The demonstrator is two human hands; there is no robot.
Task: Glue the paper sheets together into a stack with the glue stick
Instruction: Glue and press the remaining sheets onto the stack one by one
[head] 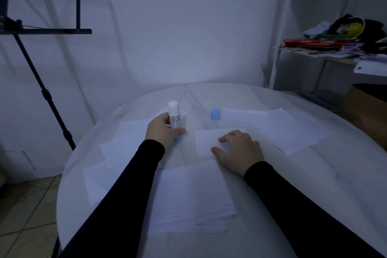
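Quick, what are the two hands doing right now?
Left hand: holding the uncapped glue stick upright.
Right hand: open, pressing on a small paper sheet.

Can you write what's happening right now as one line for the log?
left hand: grips uncapped white glue stick upright | right hand: presses small white paper sheet flat | blue cap: standing on round white table

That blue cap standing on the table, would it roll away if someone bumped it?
The cap stands on its flat end, so a light nudge would probably just slide it. It looks small and light; tipped onto its round side, it would likely roll.
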